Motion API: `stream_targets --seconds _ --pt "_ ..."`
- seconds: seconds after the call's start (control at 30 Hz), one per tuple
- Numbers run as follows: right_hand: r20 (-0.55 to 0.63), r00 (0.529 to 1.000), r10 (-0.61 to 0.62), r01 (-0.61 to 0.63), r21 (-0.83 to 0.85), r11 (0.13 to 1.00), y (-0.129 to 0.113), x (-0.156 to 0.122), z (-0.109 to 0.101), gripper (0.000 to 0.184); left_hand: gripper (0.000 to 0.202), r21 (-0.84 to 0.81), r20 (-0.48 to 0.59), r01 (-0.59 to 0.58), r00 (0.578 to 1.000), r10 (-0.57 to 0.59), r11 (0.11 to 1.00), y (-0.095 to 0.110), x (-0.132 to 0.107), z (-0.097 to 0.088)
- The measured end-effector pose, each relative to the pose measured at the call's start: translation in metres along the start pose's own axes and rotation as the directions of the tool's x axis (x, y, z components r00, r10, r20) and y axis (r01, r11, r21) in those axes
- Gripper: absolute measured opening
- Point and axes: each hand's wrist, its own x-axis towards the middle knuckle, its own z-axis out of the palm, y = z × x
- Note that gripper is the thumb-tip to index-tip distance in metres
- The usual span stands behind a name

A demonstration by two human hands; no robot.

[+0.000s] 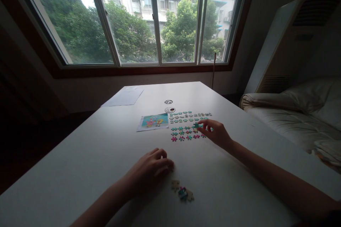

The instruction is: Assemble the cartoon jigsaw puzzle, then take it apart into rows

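Pinched between the thumb and fingers of my right hand is a teal jigsaw piece, just over the rows of laid-out jigsaw pieces. My left hand rests on the table with its fingers curled inward; what lies under the fingertips, if anything, is too dark to make out. Close by it sits a small pile of loose jigsaw pieces, some with their plain backs up. A picture sheet with colourful cartoon figures lies left of the rows.
All this is on a white table. Two round marks or discs appear behind the rows, and papers lie at the far left corner. A window is beyond, and a pale sofa stands to the right.
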Motion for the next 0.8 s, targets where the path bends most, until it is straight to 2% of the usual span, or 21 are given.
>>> stream_targets --seconds 0.27,0.37,0.47,0.6,0.8 --pt "0.012 1.000 0.004 -0.004 -0.021 1.000 0.002 0.004 0.003 0.022 0.019 -0.033 -0.020 0.040 0.999 -0.041 0.999 -0.013 0.002 0.002" --pt "0.053 0.998 0.028 -0.023 -0.085 0.996 0.013 0.017 0.007 0.023 0.018 -0.016 -0.032 0.048 0.998 -0.048 0.999 -0.017 0.003 0.001" --pt "0.085 0.989 0.118 -0.099 -0.196 0.976 0.032 0.038 0.010 0.025 0.016 0.008 -0.054 0.036 0.998 -0.035 0.999 -0.018 0.004 0.002" --pt "0.197 0.921 0.335 -0.266 -0.308 0.913 0.064 0.068 0.016 0.027 0.016 0.040 -0.059 0.040 0.998 -0.038 0.998 -0.017 0.005 0.001" --pt "0.285 0.849 0.444 -0.346 -0.336 0.876 0.098 0.098 0.035 0.023 0.018 0.081 -0.086 0.061 0.995 -0.054 0.995 -0.017 0.003 -0.003"
